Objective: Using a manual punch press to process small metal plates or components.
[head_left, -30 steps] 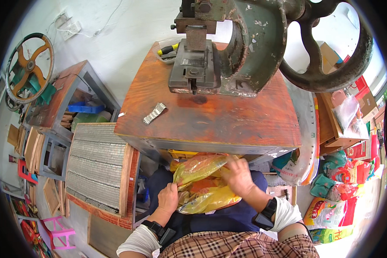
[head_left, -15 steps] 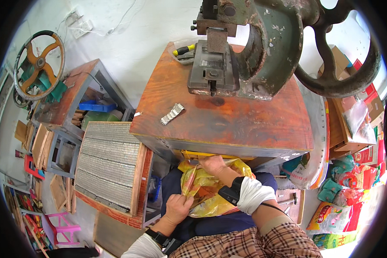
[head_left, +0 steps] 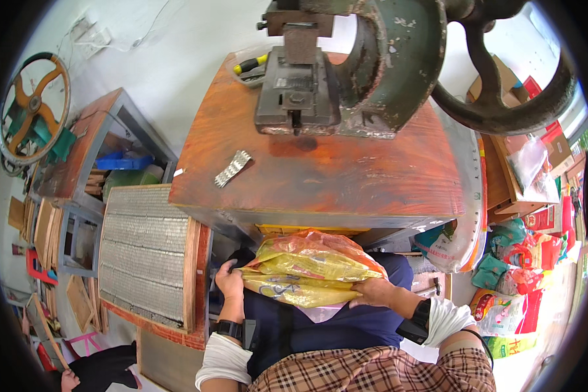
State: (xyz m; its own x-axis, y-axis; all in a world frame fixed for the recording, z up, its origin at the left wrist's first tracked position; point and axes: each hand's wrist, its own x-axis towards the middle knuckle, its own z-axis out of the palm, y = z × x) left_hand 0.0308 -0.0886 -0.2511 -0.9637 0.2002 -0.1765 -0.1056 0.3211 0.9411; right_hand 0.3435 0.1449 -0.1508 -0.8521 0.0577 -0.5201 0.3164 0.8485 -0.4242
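Note:
A yellow and orange plastic bag point(head_left: 313, 264) lies across my lap, in front of the workbench. My left hand point(head_left: 230, 279) is closed on its left edge. On the other side, my right hand point(head_left: 376, 292) pinches the bag's lower right edge, with the thumb on top. What the bag contains, if anything, is hidden. Up on the reddish wooden benchtop point(head_left: 372, 183) lies a short linked metal strip point(head_left: 232, 168), like a piece of watch band. Behind it stands a heavy green hand press point(head_left: 398, 72) with a large wheel point(head_left: 503, 111).
A framed tray point(head_left: 144, 255) of rows of small metal parts stands at my left. Beyond it is another bench point(head_left: 88, 147) with a spoked wheel point(head_left: 36, 103). Packed bags point(head_left: 509, 281) lie on the right. Another person's hand point(head_left: 70, 380) shows at lower left.
My right hand has come out from under the bench edge to the bag's right side. The bag is now spread wider, and my left hand has moved left and up with its edge.

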